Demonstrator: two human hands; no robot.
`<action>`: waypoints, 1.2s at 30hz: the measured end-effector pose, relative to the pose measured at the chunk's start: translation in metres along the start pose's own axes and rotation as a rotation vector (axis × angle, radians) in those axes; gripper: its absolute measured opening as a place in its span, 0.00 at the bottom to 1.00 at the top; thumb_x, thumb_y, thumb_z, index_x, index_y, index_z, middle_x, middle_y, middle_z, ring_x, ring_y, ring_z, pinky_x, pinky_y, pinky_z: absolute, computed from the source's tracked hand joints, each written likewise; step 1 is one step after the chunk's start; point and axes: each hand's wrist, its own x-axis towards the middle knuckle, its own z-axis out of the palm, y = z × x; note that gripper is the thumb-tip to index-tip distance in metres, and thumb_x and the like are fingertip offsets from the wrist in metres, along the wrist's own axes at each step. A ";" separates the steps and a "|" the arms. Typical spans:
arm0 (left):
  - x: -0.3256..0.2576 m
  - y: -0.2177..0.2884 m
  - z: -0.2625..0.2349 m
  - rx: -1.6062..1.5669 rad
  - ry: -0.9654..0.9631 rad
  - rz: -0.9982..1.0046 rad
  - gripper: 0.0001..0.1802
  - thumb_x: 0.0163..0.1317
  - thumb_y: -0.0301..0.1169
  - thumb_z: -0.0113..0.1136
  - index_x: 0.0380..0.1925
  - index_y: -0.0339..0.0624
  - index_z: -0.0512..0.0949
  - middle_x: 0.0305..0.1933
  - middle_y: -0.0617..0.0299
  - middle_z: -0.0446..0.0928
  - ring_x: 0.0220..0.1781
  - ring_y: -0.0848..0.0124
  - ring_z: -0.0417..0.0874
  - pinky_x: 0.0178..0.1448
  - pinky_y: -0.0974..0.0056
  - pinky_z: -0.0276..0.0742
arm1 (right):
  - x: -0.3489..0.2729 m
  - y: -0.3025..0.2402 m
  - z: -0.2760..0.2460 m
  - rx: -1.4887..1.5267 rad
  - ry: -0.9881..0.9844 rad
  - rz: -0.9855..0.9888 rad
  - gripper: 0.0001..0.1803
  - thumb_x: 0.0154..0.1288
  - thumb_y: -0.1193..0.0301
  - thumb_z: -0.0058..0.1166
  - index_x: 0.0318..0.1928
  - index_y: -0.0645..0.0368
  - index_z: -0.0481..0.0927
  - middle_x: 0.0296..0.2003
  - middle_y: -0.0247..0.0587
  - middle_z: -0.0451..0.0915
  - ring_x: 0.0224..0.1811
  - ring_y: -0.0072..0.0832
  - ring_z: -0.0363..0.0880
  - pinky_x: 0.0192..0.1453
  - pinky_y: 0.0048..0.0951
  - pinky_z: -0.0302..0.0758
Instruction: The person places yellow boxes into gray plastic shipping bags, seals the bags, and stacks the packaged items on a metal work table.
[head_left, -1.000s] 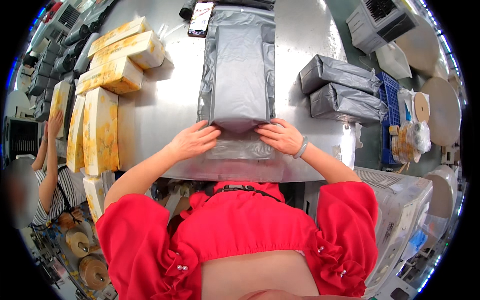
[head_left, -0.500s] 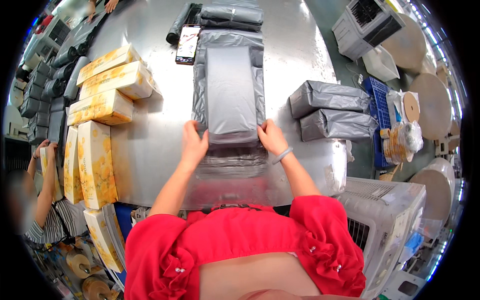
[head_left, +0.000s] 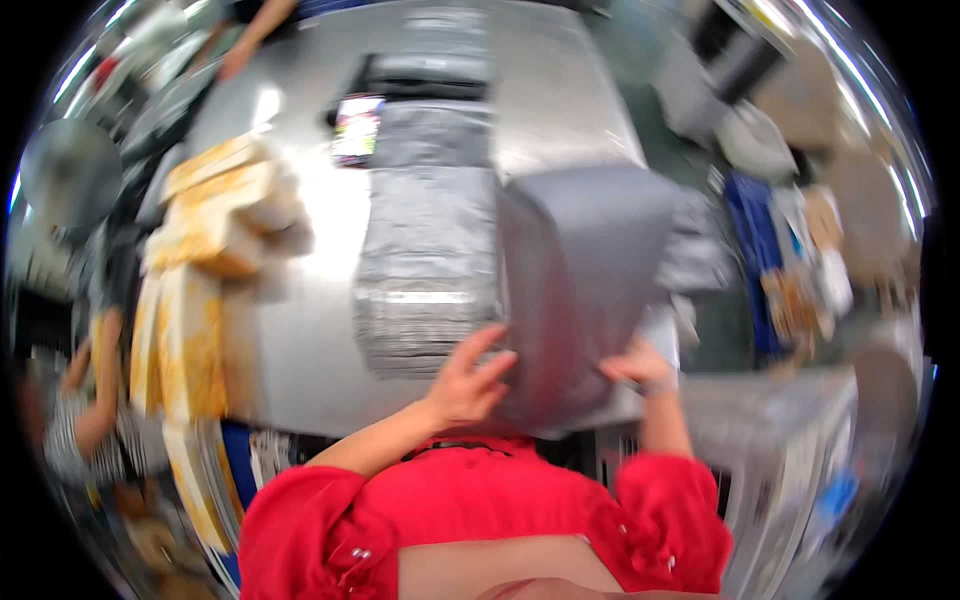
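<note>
While hands hold the grey parcel | bag stack lies just left

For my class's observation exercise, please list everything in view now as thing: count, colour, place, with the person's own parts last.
Box-shaped plastic-wrapped parcel: one, grey, at both hands
Flat plastic bags: one stack, grey, table centre
Rectangular lit-screen phone: one, multicoloured screen, left of the bags' far end
Crumpled plastic wrapping: count unclear, grey, right behind the parcel
Long patterned cartons: at least six, yellow and white, left
Smooth metal table: one, silver, centre
Plastic crate: one, blue, right of the table
Boxy machine: one, pale, lower right
Co-workers: at least two, one striped top, left and upper left
Other background items: too blurred to count
Fabric sleeves: two, red, bottom
Left hand: one, bare, parcel's near left edge
Right hand: one, bare, parcel's near right side
</note>
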 end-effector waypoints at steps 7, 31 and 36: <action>-0.071 -0.026 -0.142 0.679 0.236 -0.509 0.33 0.51 0.34 0.62 0.57 0.36 0.65 0.60 0.45 0.66 0.60 0.49 0.68 0.63 0.52 0.65 | -0.059 0.017 -0.157 -1.469 0.514 -0.207 0.44 0.37 0.85 0.50 0.64 0.59 0.64 0.57 0.54 0.67 0.60 0.49 0.64 0.66 0.37 0.59; -0.037 -0.071 -0.138 -0.865 0.217 -0.969 0.38 0.63 0.40 0.55 0.69 0.42 0.51 0.52 0.55 0.75 0.51 0.67 0.77 0.57 0.65 0.71 | 0.136 0.023 0.197 0.197 0.087 -0.420 0.35 0.73 0.55 0.35 0.69 0.69 0.48 0.67 0.47 0.55 0.71 0.31 0.49 0.72 0.31 0.48; -0.037 -0.094 -0.137 0.010 -0.288 -0.774 0.17 0.57 0.31 0.58 0.46 0.40 0.75 0.38 0.58 0.78 0.40 0.65 0.79 0.48 0.62 0.73 | 0.083 0.093 0.163 0.113 0.419 -0.323 0.28 0.73 0.59 0.37 0.65 0.65 0.57 0.63 0.44 0.63 0.66 0.32 0.61 0.65 0.32 0.62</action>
